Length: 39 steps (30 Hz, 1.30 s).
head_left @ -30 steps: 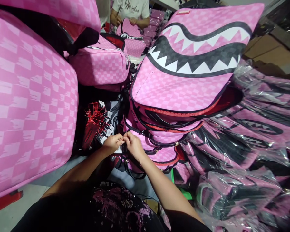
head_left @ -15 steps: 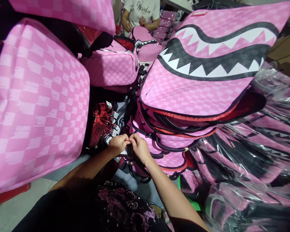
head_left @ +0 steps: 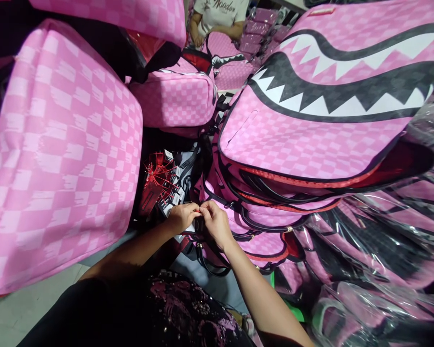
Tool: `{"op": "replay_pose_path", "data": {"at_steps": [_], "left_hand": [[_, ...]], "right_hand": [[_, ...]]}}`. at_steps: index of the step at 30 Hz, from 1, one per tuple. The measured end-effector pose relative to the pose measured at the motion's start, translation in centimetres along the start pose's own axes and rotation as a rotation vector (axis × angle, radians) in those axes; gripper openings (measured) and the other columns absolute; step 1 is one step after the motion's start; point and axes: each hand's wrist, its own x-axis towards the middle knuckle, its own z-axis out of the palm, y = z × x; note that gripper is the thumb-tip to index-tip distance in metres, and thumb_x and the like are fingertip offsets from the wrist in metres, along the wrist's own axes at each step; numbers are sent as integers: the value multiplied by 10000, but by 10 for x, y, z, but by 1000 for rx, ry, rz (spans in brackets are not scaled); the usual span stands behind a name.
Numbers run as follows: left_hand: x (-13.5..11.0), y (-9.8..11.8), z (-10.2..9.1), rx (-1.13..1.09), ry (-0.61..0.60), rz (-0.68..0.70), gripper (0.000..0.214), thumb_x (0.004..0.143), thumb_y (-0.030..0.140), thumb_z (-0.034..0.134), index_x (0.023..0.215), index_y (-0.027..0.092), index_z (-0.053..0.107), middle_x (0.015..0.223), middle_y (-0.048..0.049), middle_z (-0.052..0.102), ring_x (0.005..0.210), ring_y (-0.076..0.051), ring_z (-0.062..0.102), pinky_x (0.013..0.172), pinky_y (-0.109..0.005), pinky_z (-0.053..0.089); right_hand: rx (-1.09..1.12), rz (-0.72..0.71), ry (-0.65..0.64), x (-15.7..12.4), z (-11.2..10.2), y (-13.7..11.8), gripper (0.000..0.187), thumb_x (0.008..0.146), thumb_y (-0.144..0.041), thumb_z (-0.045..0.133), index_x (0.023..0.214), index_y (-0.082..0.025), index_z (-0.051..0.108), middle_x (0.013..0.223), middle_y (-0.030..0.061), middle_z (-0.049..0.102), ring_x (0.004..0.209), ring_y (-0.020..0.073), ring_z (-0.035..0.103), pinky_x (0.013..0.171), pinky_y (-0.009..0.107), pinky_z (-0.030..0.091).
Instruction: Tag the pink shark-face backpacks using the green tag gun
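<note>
My left hand [head_left: 183,218] and my right hand [head_left: 217,222] meet fingertip to fingertip, right in front of me. Both pinch a tiny red string [head_left: 198,210] between thumb and finger. The string sits in the middle, so no hand is nearer than the other. It is too small for me to tell which way it runs. It lies at the near left edge of the pile of pink bags [head_left: 260,231]. The top bag [head_left: 311,144] with white teeth is farther off, up and to the right. A bunch of tags [head_left: 166,185] with red strings lies just left of my left hand. Bags in clear plastic [head_left: 369,241] fill the right side.
</note>
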Motion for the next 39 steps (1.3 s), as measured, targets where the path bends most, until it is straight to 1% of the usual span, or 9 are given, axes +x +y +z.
{"op": "replay_pose_path", "data": {"at_steps": [7, 14, 22, 27, 29, 31, 33, 35, 39], "left_hand": [[-2, -1, 5, 13, 85, -32, 162, 937, 268, 557, 850, 178, 659, 849, -27, 719, 787, -158, 672, 712, -267, 482], [0, 0, 1, -16, 61, 37, 125, 933, 231, 556, 900, 226, 677, 891, 2, 739, 827, -134, 687, 718, -227, 473], [-2, 6, 7, 34, 132, -72, 151, 926, 270, 582, 840, 158, 635, 796, -12, 684, 737, -128, 634, 702, -267, 484], [0, 5, 8, 50, 142, -124, 146, 913, 257, 595, 805, 162, 618, 757, 2, 658, 696, -126, 610, 705, -279, 497], [0, 4, 6, 45, 159, -133, 109, 892, 211, 590, 786, 190, 611, 738, 8, 656, 689, -132, 617, 701, -267, 502], [-1, 2, 0, 24, 189, -119, 49, 862, 190, 607, 827, 223, 618, 829, 6, 687, 775, -143, 650, 743, -259, 520], [-5, -6, -12, 2, 263, -115, 115, 836, 226, 659, 944, 243, 622, 1049, -12, 696, 978, -167, 658, 865, -279, 530], [-9, -20, -29, -1, 412, -167, 254, 841, 289, 680, 1071, 235, 590, 1249, -60, 629, 1182, -206, 587, 1019, -343, 483], [-5, -62, -56, 28, 774, -366, 363, 893, 307, 600, 1213, 175, 490, 1295, -162, 547, 1284, -285, 498, 1121, -500, 381]], "right_hand": [[11, 20, 8, 0, 3, 0, 214, 901, -383, 443, 811, -217, 544, 702, -12, 589, 615, 156, 534, 622, 267, 370], [32, 21, 20, -1, 2, 0, 232, 906, -396, 432, 821, -213, 546, 718, -4, 600, 639, 156, 549, 633, 262, 397], [-15, 8, 16, 0, 3, -1, 236, 921, -389, 400, 848, -212, 538, 731, 4, 605, 642, 160, 564, 624, 261, 412], [-111, -24, -57, 4, 0, -7, 185, 923, -323, 428, 868, -216, 568, 735, 5, 626, 645, 166, 584, 639, 271, 410], [-155, -38, -87, 5, -1, -13, 172, 923, -285, 443, 916, -215, 600, 790, 25, 647, 682, 180, 599, 644, 279, 406], [-245, -53, -97, 9, -3, -21, 212, 921, -261, 469, 1063, -213, 619, 965, 71, 663, 713, 191, 607, 621, 288, 391], [-422, -82, -85, 20, -2, -32, 333, 920, -246, 502, 1242, -213, 575, 1188, 128, 604, 728, 197, 611, 587, 297, 378], [-619, -137, -104, 42, 5, -45, 387, 936, -208, 483, 1319, -192, 533, 1295, 173, 533, 777, 219, 619, 586, 315, 388], [-695, -324, -256, 108, 47, -68, 301, 976, -146, 408, 1192, -192, 612, 1194, 136, 590, 1008, 270, 589, 702, 331, 443]]}}
